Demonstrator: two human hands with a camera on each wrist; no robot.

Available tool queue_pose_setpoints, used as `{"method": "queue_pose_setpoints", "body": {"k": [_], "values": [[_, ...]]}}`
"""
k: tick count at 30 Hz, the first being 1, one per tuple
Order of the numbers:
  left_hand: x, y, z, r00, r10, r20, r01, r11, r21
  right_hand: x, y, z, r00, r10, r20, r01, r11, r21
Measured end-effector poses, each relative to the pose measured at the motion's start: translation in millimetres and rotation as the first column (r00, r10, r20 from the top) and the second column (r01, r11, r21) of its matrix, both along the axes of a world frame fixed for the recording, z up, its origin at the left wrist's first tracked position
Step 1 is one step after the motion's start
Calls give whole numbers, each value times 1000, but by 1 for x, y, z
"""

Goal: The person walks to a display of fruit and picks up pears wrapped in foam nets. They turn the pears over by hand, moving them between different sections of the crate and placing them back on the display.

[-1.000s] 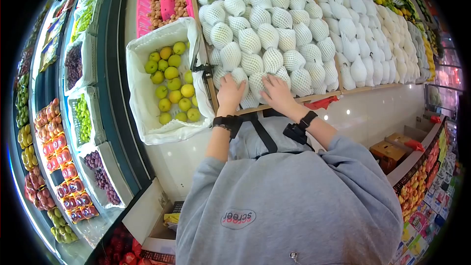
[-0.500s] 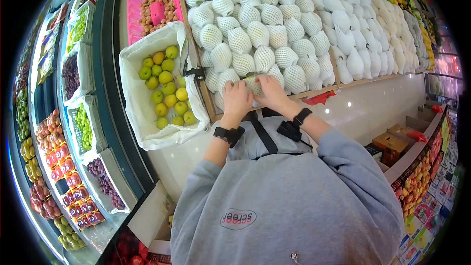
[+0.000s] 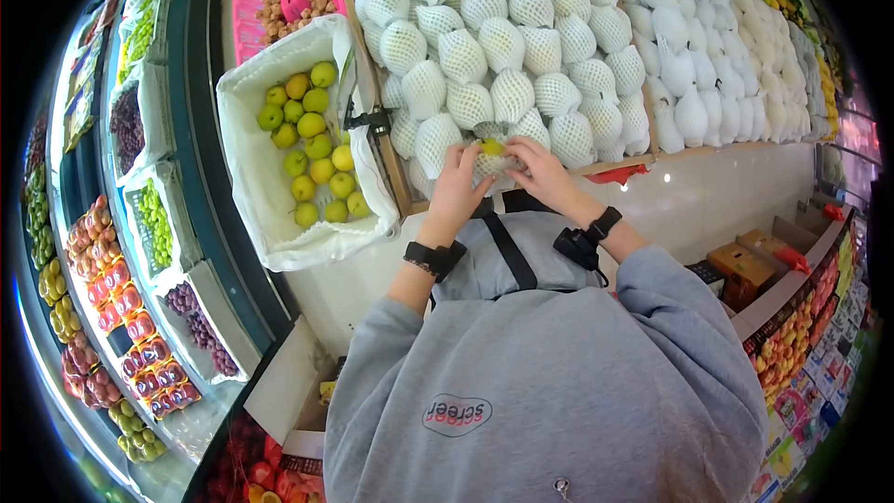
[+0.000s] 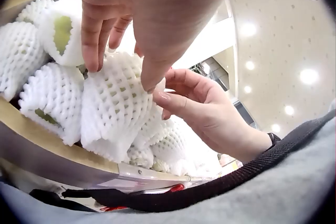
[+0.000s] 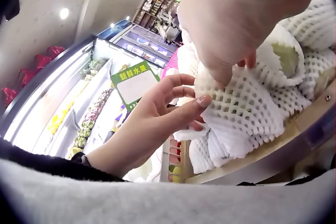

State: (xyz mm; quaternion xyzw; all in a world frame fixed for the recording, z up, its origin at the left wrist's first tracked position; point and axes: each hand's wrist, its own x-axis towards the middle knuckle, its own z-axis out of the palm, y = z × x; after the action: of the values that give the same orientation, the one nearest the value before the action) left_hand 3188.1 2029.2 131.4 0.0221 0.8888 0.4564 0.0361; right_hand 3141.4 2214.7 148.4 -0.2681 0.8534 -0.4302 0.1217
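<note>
Both hands are around one foam-netted fruit (image 3: 490, 164) in the front row of the display, and a yellow-green patch shows at its top in the head view. My left hand (image 3: 453, 191) pinches the net from the left, thumb and fingers on either side. From the right, my right hand (image 3: 549, 183) holds the net with bent fingers. In the left wrist view the white net (image 4: 113, 111) covers most of the fruit, and the right hand's fingertips meet it beside the left thumb. The right wrist view has the net (image 5: 244, 111) under the right hand's fingers.
Rows of netted fruit (image 3: 503, 42) lie behind the hands, inside a wooden edge (image 3: 596, 168). To the left stands a lined crate (image 3: 233, 121) of yellow-green fruit, with a pink basket (image 3: 244, 0) beyond it. Fruits in smooth white wraps (image 3: 691, 116) fill the section to the right.
My hands, earlier apart over different netted fruits, have come together on one at the front. The yellow-green patch at its top is now plainly visible.
</note>
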Motion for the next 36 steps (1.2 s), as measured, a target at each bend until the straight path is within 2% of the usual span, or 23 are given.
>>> {"method": "queue_pose_setpoints", "body": {"k": [2, 3, 5, 6, 8, 12, 15, 18, 21, 27, 30, 31, 34, 35, 36], "values": [[-5, 0, 2, 990, -37, -133, 28, 998, -65, -9, 2, -5, 967, 81, -241, -80, 997, 14], [-7, 0, 4, 978, -57, -199, 38, 994, -98, -13, 4, -7, 973, 106, -203, -105, 994, 18], [-10, 3, 10, 997, -58, -44, 57, 997, -42, -21, 7, -10, 979, 158, -129, -157, 987, 23], [-11, 4, 12, 998, -61, 34, 62, 998, -14, -26, 7, -9, 985, 167, -30, -166, 985, 38], [-13, 5, 5, 997, -61, -40, 58, 996, -65, -37, 6, -7, 970, 175, 167, -188, 980, 64], [-19, 5, -10, 987, -28, -157, 17, 997, -70, -52, -3, 2, 971, 220, 93, -231, 963, 138], [-22, 2, -7, 995, -18, -95, 20, 1000, 18, -60, -5, -4, 963, 266, 55, -271, 947, 173], [-26, 1, -15, 972, -69, -224, 66, 998, -22, -64, -1, -7, 954, 299, 0, -296, 943, 152], [-29, 1, -9, 998, -61, -34, 61, 998, -5, -69, -3, -11, 951, 305, 46, -308, 945, 110], [-34, -1, -12, 999, 29, -45, -29, 1000, 13, -75, -14, -11, 949, 233, 212, -268, 951, 156], [-37, -2, -4, 992, 71, 109, -77, 996, 54, -68, -18, -13, 985, 114, 126, -124, 989, 76], [-39, -2, -7, 995, 66, 76, -70, 997, 43, -63, -18, -9, 989, 53, 141, -67, 993, 95], [-38, 1, -16, 997, 72, 6, -72, 997, 26, -48, -14, 5, 999, 11, 53, -20, 985, 170], [-38, 1, -18, 996, 86, -4, -86, 996, 30, -44, -11, 4, 990, -6, 139, -12, 991, 132], [-38, 2, -17, 995, 99, -14, -99, 995, 35, -42, -11, 9, 989, 30, 146, -53, 986, 156]]}}
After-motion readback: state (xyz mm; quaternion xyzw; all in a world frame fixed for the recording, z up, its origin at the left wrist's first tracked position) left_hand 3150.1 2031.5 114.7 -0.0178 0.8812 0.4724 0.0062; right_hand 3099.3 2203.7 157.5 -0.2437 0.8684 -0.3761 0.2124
